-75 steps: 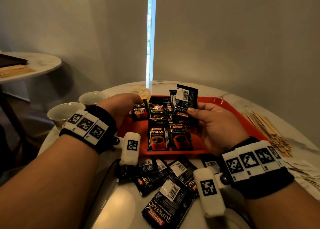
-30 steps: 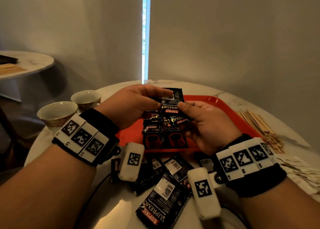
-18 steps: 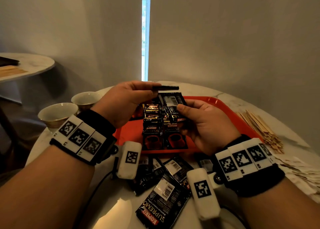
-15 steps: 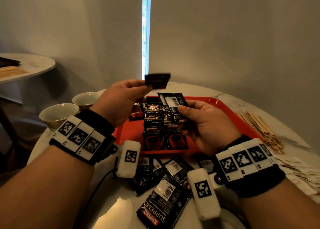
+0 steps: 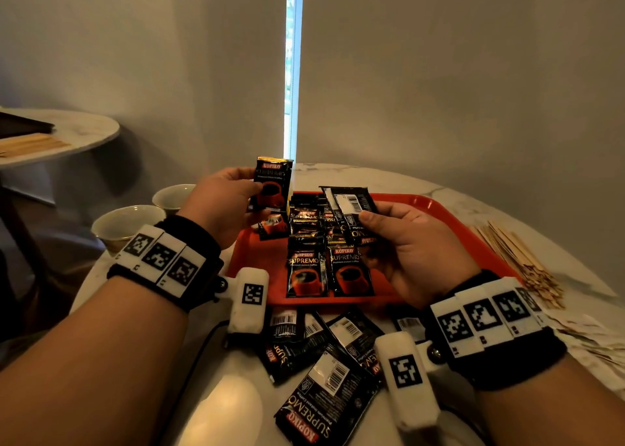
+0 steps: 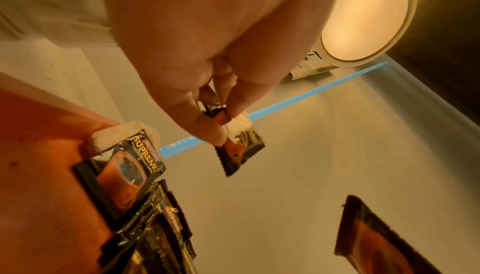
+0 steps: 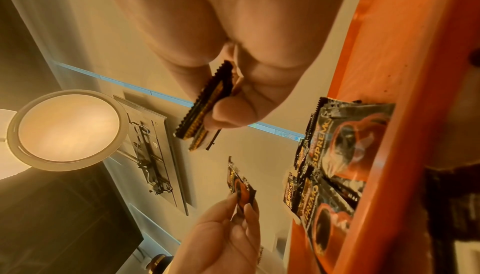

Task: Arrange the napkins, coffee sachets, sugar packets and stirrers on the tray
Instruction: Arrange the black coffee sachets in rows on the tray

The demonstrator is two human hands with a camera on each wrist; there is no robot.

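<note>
One coffee sachet pinched upright in left fingers, right fingers gripping several sachets

Glossy foil sachets, smooth plastic tray

Both forearms enter from the near edge and converge toward the centre, each wrist wrapped in a black band carrying white coded markers. Left hand is raised on the left, back of hand toward the head camera, thumb and fingertips pinching the lower edge of a single sachet, which stands upright above the hand. Right hand sits lower on the right, fingers curled, thumb pressed flat across a small fanned stack of sachets. In the right wrist view that grip closes on the stack's serrated edges. The hands are apart, not touching.
</note>
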